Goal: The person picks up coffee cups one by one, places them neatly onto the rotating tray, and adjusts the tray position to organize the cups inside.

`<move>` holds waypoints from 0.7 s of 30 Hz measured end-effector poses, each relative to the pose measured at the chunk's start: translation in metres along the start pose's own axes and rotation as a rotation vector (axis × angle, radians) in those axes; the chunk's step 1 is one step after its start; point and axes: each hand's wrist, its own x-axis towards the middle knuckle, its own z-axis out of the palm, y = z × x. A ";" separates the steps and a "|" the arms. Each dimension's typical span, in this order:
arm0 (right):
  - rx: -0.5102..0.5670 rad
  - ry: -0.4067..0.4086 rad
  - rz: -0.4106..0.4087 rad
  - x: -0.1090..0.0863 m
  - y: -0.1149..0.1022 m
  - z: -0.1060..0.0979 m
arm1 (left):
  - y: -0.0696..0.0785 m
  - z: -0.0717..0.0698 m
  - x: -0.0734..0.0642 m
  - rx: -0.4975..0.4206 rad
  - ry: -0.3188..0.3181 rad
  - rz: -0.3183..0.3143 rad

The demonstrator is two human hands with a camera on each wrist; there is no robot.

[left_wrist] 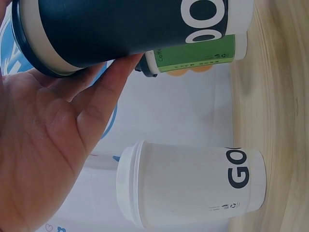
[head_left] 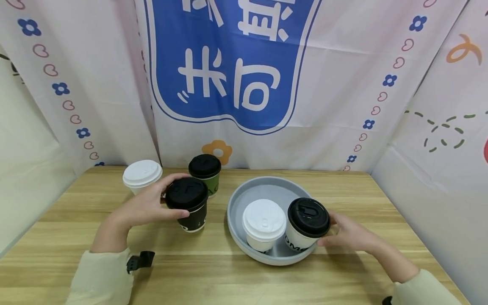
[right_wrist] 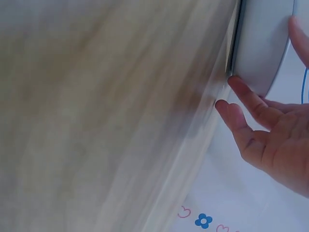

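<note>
Holding black cup (head_left: 187, 195) in left hand (head_left: 148, 206), right hand (head_left: 350, 232) touching tray (head_left: 263, 189)

Dark black-lidded cup (head_left: 187, 202), roughly upright, left of round grey tray (head_left: 267, 190)

In the head view, the green cup (head_left: 213, 185) is partly covered by the black cup (head_left: 192, 202), the rear white cup (head_left: 142, 173) by the left hand (head_left: 154, 204); in the left wrist view the black cup is cut off above, and in the right one the tabletop (right_wrist: 96, 121) is blurred
</note>
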 end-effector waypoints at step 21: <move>0.052 -0.153 -0.041 0.022 0.026 -0.020 | -0.004 0.007 0.001 -0.029 -0.019 0.010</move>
